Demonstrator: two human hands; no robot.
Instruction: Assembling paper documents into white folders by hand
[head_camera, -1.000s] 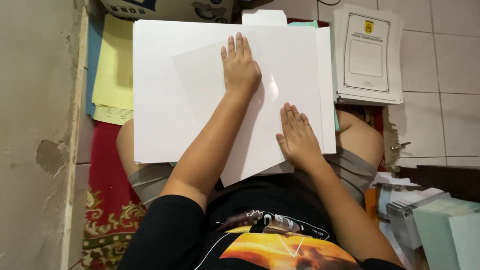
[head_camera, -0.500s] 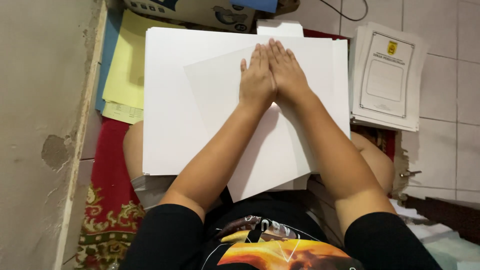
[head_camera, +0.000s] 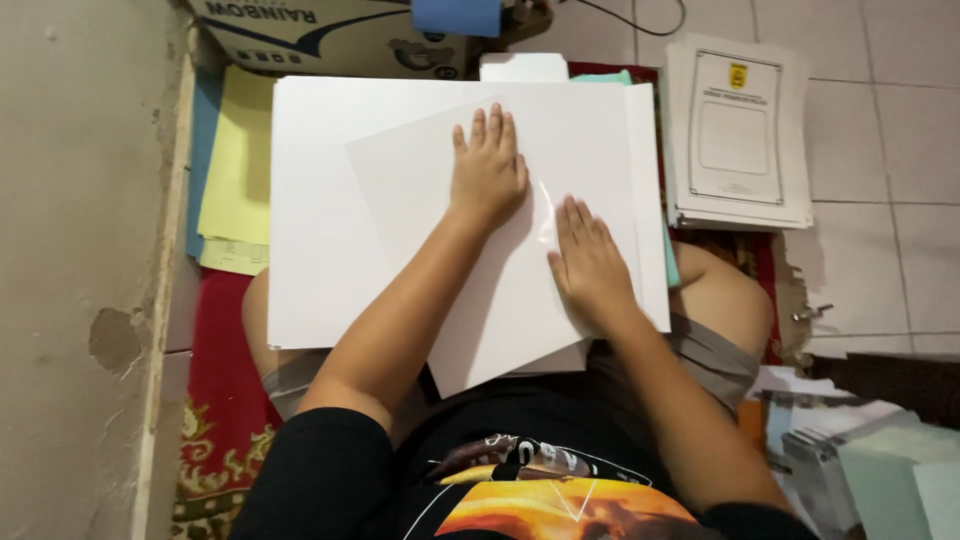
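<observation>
A large white board (head_camera: 330, 210) lies across my lap. On top of it rests a tilted sheet of clear glossy plastic film (head_camera: 420, 230). My left hand (head_camera: 488, 170) presses flat on the upper middle of the film, fingers together and pointing away from me. My right hand (head_camera: 590, 262) lies flat lower and to the right, near the film's right edge, where a shiny crease shows between the two hands. Neither hand grips anything.
A stack of printed white cover sheets (head_camera: 738, 130) sits on the tiled floor at the right. Yellow paper (head_camera: 235, 170) and blue paper (head_camera: 196, 160) lie left of the board. A cardboard box (head_camera: 320, 30) stands at the top. Paper piles (head_camera: 860, 460) sit lower right, a wall (head_camera: 70, 250) at the left.
Half a second ago both hands lay side by side at the top of the film. The right hand has slid down and to the right; the left stays near the top.
</observation>
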